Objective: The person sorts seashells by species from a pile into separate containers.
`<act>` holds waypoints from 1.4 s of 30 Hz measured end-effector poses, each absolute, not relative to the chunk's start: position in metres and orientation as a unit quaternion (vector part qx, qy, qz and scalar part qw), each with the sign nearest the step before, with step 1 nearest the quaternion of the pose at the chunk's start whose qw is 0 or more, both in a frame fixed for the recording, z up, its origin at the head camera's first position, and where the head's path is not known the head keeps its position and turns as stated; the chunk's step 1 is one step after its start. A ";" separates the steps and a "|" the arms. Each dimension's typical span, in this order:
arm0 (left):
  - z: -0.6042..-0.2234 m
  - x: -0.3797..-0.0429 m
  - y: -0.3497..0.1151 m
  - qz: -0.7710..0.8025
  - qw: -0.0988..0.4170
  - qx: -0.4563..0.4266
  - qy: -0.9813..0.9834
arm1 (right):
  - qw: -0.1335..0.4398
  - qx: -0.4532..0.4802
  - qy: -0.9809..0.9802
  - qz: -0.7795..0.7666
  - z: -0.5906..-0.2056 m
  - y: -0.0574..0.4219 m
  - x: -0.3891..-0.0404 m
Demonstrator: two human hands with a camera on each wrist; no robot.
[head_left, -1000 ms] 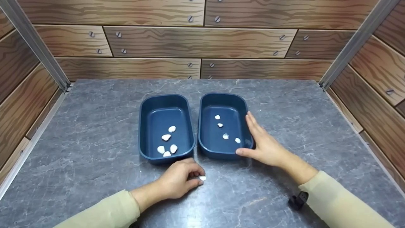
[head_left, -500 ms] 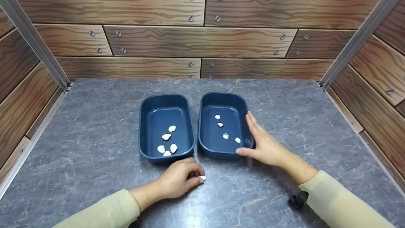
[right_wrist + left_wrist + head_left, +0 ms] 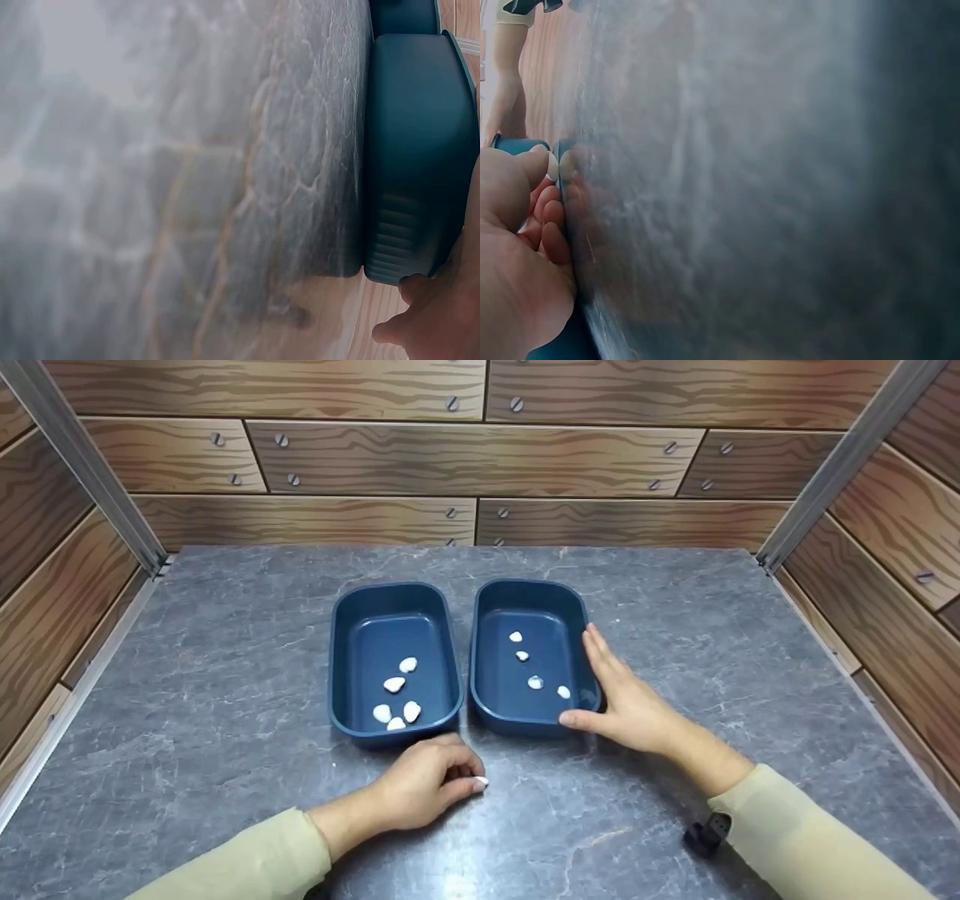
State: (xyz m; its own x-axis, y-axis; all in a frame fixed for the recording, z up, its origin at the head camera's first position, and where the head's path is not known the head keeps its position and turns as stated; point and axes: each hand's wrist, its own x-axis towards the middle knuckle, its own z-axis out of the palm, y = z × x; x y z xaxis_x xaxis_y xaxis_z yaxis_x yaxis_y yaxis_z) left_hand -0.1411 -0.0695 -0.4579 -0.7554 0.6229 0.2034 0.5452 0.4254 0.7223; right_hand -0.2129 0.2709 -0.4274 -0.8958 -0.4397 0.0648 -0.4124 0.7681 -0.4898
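Observation:
In the head view my left hand [image 3: 426,784] is low over the table, just in front of two blue tubs. Its thumb and fingers pinch a small white shell [image 3: 481,781], whose edge also shows in the left wrist view; the fingers cover the rest. My right hand [image 3: 637,709] lies with straight fingers along the outer right side of the right tub [image 3: 525,727], its thumb touching the near rim. Several white shells [image 3: 535,682] are spread inside that tub. More white shells [image 3: 394,685] lie in the left tub [image 3: 358,735], mostly toward its near end.
The tubs stand close together on a grey marbled table [image 3: 225,675]. Wood-patterned panels [image 3: 472,457] and metal corner posts [image 3: 90,472] enclose the back and sides. A black device [image 3: 706,834] is at the right sleeve.
Over the last second the shell between my left fingertips has tilted slightly, and the thumb has shifted a little against it. My right hand and both tubs stay where they were.

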 end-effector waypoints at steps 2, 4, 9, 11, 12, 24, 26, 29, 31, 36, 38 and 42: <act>-0.458 -0.141 -0.069 0.409 0.045 0.347 0.843 | 0.025 -0.228 0.940 -0.254 -0.427 0.271 -0.213; -0.458 -0.141 -0.069 0.406 0.041 0.348 0.844 | 0.024 -0.228 0.940 -0.253 -0.427 0.271 -0.213; -0.457 -0.140 -0.069 0.400 0.031 0.354 0.845 | 0.024 -0.226 0.940 -0.253 -0.427 0.271 -0.213; -0.456 -0.140 -0.068 0.407 0.033 0.353 0.842 | 0.024 -0.226 0.940 -0.254 -0.427 0.271 -0.213; -0.456 -0.140 -0.068 0.412 0.036 0.351 0.840 | 0.024 -0.226 0.940 -0.254 -0.427 0.271 -0.213; -0.450 -0.137 -0.066 0.468 0.074 0.326 0.818 | 0.032 -0.218 0.941 -0.255 -0.426 0.269 -0.213; -0.449 -0.135 -0.066 0.472 0.077 0.325 0.816 | 0.033 -0.218 0.942 -0.254 -0.427 0.269 -0.213; -0.446 -0.133 -0.065 0.471 0.073 0.324 0.817 | 0.033 -0.218 0.941 -0.255 -0.427 0.269 -0.213; -0.443 -0.131 -0.064 0.474 0.070 0.322 0.817 | 0.033 -0.219 0.941 -0.257 -0.427 0.270 -0.213; -0.434 -0.128 -0.061 0.496 0.064 0.317 0.806 | 0.029 -0.219 0.940 -0.261 -0.427 0.271 -0.213; -0.429 -0.128 -0.061 0.504 0.063 0.317 0.801 | 0.027 -0.218 0.940 -0.261 -0.427 0.271 -0.213; -0.419 -0.129 -0.060 0.517 0.061 0.313 0.794 | 0.029 -0.217 0.940 -0.261 -0.428 0.270 -0.212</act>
State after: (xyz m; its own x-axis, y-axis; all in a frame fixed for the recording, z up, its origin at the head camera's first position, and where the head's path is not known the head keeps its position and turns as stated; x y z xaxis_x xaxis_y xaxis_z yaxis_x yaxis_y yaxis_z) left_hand -0.1293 -0.0603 -0.4187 -0.7965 0.5604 0.2270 0.4346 0.2698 0.8593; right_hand -0.2124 0.2701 -0.4275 -0.9042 -0.4231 0.0583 -0.3927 0.7700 -0.5029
